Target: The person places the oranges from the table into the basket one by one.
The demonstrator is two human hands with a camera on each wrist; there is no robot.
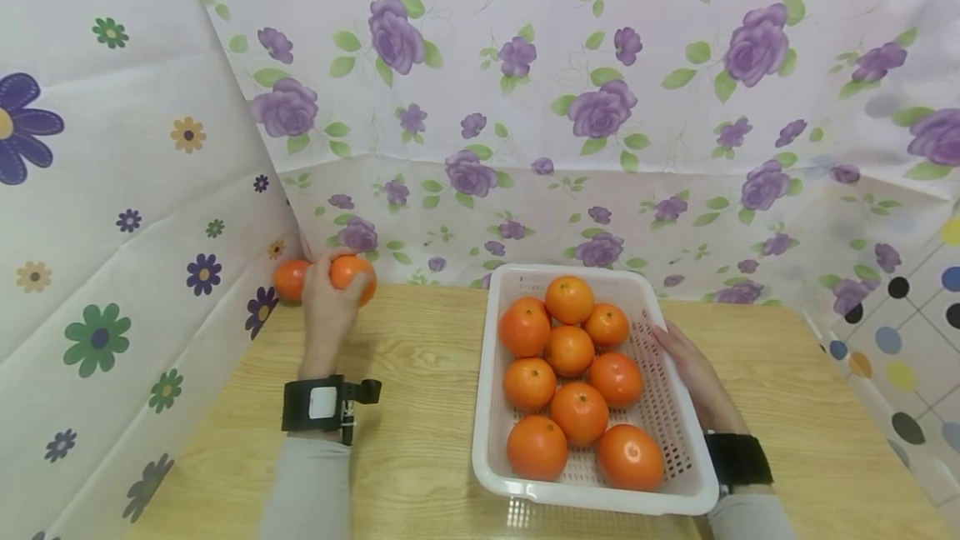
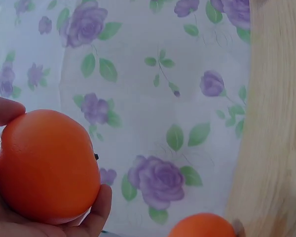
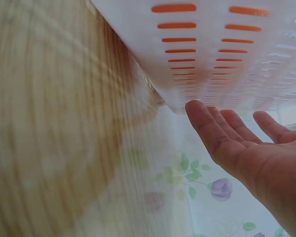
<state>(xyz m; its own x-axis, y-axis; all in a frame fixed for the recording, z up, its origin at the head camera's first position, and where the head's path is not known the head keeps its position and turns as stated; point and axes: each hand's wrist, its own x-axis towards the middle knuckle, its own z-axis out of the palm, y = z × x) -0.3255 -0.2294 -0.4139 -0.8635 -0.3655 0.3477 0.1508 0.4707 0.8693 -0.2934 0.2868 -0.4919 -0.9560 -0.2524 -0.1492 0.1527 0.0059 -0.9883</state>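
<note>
At the far left of the table, my left hand (image 1: 330, 307) grips an orange (image 1: 348, 273), thumb on one side and fingers curled round the other. In the left wrist view this orange (image 2: 47, 168) fills the palm, its small dark stem end facing right. A second orange (image 1: 291, 280) lies just left of the hand, partly hidden by it. My right hand (image 1: 693, 369) is at the right side of a white plastic basket (image 1: 592, 494). From the right wrist view, its fingers (image 3: 212, 131) are extended along the basket's slotted outer wall.
Several oranges (image 1: 568, 350) lie inside the basket, mostly toward its left and front. Wood-grain table (image 1: 420, 373) shows between left arm and basket. A flowered sheet (image 1: 465, 107) hangs behind, and another patterned sheet (image 1: 135, 257) closes the left side.
</note>
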